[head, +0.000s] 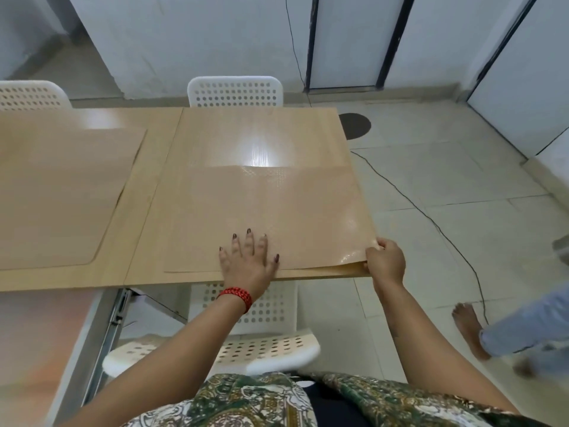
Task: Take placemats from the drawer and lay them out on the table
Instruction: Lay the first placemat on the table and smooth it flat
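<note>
The left hand (248,260) lies spread flat, fingers released, on a translucent placemat (277,217) at the desk (147,186) edge. The right hand (385,260) pinches its lifted corner. Placing seems underway; next, likely lowering and smoothing that corner.

The room is bright with soft, even light. A big white shine sits on the bench (264,149), far past the fingers (248,238), and small sparkles glint on the placemat (348,223) just beside them. Shadows are faint. Straight lines bend near the edges. The bottom left corner and the foot (469,328) at right look blurry.
</note>
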